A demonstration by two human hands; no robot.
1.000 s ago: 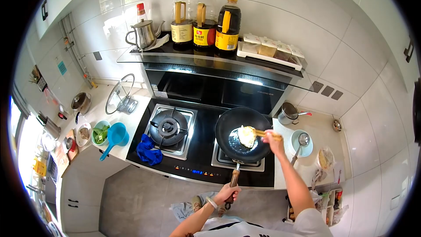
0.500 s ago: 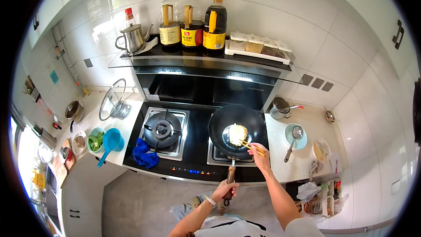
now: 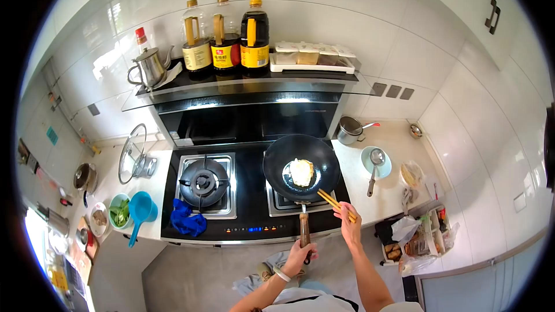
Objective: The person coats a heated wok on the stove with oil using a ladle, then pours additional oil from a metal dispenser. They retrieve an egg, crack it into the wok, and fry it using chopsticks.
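A dark wok (image 3: 276, 169) rests on the right burner, with a white-and-yellow fried egg (image 3: 302, 172) in shiny oil at its middle. My left hand (image 3: 299, 257) is wrapped round the wok's brown wooden handle (image 3: 304, 226). In my right hand (image 3: 349, 222) is a pair of wooden chopsticks (image 3: 332, 200), held over the stove's front right. Their tips point at the wok's lower right rim, apart from the egg. Whether they touch the rim I cannot tell.
The left burner (image 3: 203, 180) is bare, with a blue cloth (image 3: 188, 219) beside it. To the left stand a blue ladle-cup (image 3: 142, 208) and a bowl of greens (image 3: 119, 212). On the right counter, a ladle (image 3: 373, 180) lies in a pale bowl (image 3: 386, 167). Bottles (image 3: 225, 46) line the shelf.
The chopsticks have come away from the egg, and my right hand has drawn back toward me. My left hand keeps hold of the handle. The whole view has shifted.
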